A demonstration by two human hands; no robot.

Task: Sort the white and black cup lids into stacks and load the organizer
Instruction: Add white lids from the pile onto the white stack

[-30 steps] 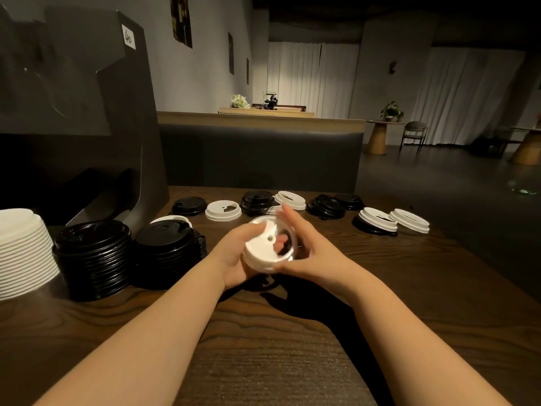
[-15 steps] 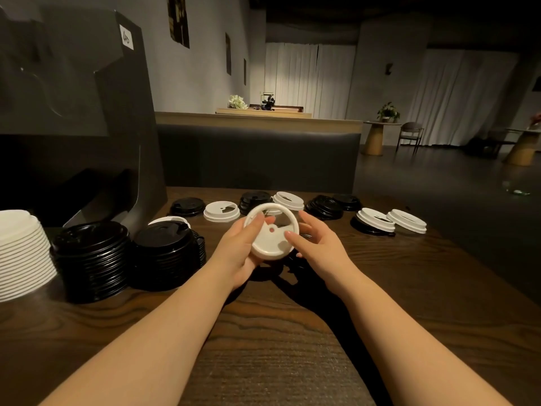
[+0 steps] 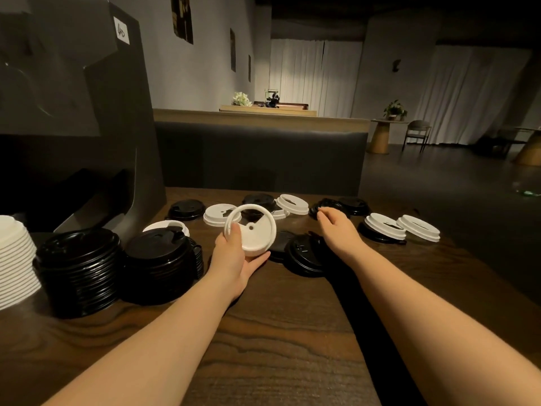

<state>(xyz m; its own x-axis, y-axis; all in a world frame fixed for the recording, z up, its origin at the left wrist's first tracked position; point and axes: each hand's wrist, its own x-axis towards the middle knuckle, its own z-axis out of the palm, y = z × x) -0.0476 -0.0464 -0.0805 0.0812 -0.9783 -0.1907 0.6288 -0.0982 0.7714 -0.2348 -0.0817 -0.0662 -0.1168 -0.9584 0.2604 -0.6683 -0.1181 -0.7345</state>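
Left hand (image 3: 234,259) grips a white lid (image 3: 251,230), thumb on its left rim, fingers curled under the near edge; lid is tilted up on edge, underside toward camera, above the wooden table (image 3: 278,347). Right hand (image 3: 336,230) holds nothing, fingers loosely extended, reaching toward the black lids (image 3: 328,207) at far center-right; contact there unclear.

Near-left: white lid stack (image 3: 14,259) at the frame edge, then two black lid stacks (image 3: 79,268) and (image 3: 161,265) side by side. One white lid (image 3: 167,227) lies just behind the second black stack. Loose black lid (image 3: 304,254) lies flat just right of the held lid, under the right wrist.

Far row, left to right: black lid (image 3: 186,208), white lid (image 3: 219,213), black pile (image 3: 259,200) with a white lid (image 3: 292,204) against it. Far right: two white lids (image 3: 386,225), (image 3: 419,227), the left one sitting on a black lid.

Dark organizer (image 3: 73,112) stands at far left.
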